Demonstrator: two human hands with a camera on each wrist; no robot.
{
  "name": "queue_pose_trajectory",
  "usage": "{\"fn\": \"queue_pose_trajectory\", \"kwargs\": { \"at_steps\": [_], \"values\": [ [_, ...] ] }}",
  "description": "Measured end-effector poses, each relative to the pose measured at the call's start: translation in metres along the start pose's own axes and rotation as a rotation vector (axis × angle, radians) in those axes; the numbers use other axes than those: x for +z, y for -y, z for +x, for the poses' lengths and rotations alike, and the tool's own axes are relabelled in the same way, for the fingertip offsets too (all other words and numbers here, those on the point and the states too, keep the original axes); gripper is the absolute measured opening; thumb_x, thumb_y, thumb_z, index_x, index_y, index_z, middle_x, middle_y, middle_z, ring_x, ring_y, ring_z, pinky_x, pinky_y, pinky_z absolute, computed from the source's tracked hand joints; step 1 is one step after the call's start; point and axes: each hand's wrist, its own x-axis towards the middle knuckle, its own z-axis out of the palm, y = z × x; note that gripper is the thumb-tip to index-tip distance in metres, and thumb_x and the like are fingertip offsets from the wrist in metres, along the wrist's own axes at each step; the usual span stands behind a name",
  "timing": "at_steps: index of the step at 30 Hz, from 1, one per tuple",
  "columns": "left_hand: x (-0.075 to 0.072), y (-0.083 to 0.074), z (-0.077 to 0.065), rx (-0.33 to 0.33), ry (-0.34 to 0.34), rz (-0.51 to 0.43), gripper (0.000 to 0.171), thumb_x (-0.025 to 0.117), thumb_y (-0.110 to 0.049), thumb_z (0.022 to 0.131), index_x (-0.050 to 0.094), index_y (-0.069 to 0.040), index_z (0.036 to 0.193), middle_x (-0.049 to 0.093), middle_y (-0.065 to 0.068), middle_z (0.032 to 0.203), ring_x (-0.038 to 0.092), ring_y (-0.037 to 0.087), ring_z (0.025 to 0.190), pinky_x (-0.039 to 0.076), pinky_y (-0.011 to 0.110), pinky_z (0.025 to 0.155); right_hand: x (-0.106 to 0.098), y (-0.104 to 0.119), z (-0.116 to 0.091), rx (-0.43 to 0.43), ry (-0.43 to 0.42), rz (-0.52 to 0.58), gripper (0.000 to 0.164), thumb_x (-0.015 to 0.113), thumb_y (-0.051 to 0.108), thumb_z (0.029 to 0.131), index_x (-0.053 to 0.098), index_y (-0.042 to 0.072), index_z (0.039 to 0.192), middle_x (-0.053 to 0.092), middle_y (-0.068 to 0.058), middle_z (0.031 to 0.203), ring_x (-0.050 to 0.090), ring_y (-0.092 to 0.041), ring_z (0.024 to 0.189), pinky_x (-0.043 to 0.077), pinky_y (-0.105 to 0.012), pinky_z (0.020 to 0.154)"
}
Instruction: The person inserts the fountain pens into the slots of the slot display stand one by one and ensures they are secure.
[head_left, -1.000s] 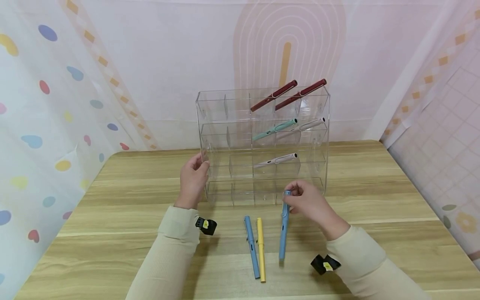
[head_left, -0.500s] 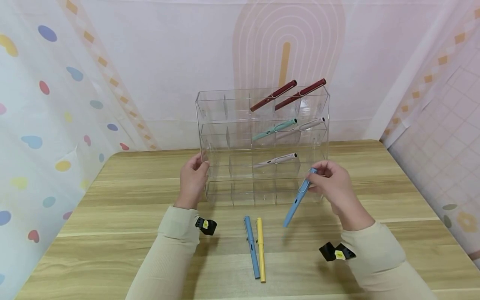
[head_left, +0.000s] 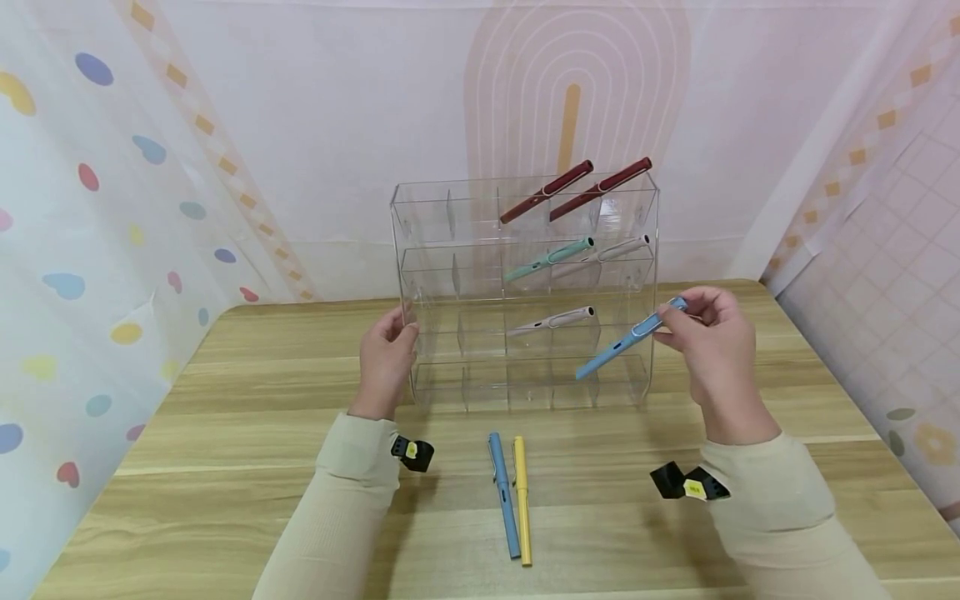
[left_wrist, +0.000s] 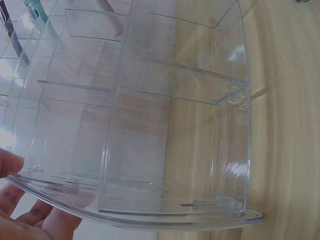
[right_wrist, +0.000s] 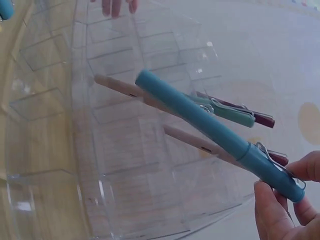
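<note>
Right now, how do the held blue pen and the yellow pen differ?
The held blue pen is pinched in the right hand; the yellow pen lies on the table.
The held blue pen slants with its cap end higher; the yellow pen lies flat.
Their colors differ: blue against yellow.
Both are slim, with a clip.

Left hand (left_wrist: 35,215) around a clear rack (left_wrist: 107,145) edge, teal pen (left_wrist: 39,12) upper left.
</note>
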Motion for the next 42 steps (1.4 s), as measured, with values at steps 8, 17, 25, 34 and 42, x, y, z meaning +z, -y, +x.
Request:
{"fn": "queue_pose_trajectory", "kwargs": {
  "at_steps": [8, 17, 25, 34, 42],
  "values": [
    [0.000, 0.000, 0.000, 0.001, -0.004, 0.000, 0.040, 0.048, -0.013, 0.099, 0.052, -0.009, 0.139, 0.056, 0.008, 0.113, 0.044, 0.009, 0.075, 0.038, 0.016, 0.058, -0.002, 0.005, 0.006, -0.101, -0.100, 0.143, 0.021, 0.064, -0.008, 0.084, 0.052, 0.008, 0.091, 0.053, -0.003, 0.083, 0.060, -0.008, 0.068, 0.054, -0.019, 0.062],
    [-0.001, 0.002, 0.001, 0.012, -0.007, 0.010, 0.041, 0.048, -0.013, 0.099, 0.051, -0.009, 0.139, 0.056, 0.010, 0.120, 0.045, 0.010, 0.080, 0.040, 0.016, 0.060, 0.004, 0.002, 0.016, -0.152, -0.177, 0.233, 0.022, 0.064, -0.009, 0.084, 0.051, 0.008, 0.089, 0.049, -0.006, 0.086, 0.055, -0.012, 0.073, 0.054, -0.018, 0.060],
    [0.001, 0.000, 0.000, 0.011, -0.010, -0.023, 0.041, 0.049, -0.012, 0.097, 0.052, -0.008, 0.138, 0.057, 0.008, 0.113, 0.042, 0.006, 0.069, 0.037, 0.016, 0.056, 0.012, -0.011, 0.018, -0.122, -0.195, 0.221, 0.024, 0.063, -0.008, 0.085, 0.049, 0.010, 0.090, 0.048, -0.006, 0.089, 0.059, -0.010, 0.075, 0.054, -0.018, 0.065],
    [0.001, 0.000, 0.000, 0.004, -0.009, -0.023, 0.041, 0.049, -0.011, 0.098, 0.052, -0.008, 0.138, 0.057, 0.008, 0.115, 0.041, 0.006, 0.068, 0.036, 0.015, 0.055, 0.027, -0.029, 0.015, -0.152, -0.178, 0.186, 0.027, 0.061, -0.012, 0.085, 0.048, 0.012, 0.088, 0.046, -0.003, 0.085, 0.058, -0.007, 0.070, 0.053, -0.017, 0.063],
    [0.001, 0.000, 0.000, 0.010, -0.007, -0.021, 0.040, 0.049, -0.011, 0.098, 0.053, -0.010, 0.137, 0.057, 0.008, 0.112, 0.041, 0.007, 0.069, 0.036, 0.016, 0.056, 0.035, -0.038, 0.011, -0.135, -0.160, 0.146, 0.025, 0.061, -0.011, 0.086, 0.047, 0.009, 0.090, 0.047, -0.003, 0.086, 0.056, -0.007, 0.071, 0.052, -0.016, 0.065]
  ]
}}
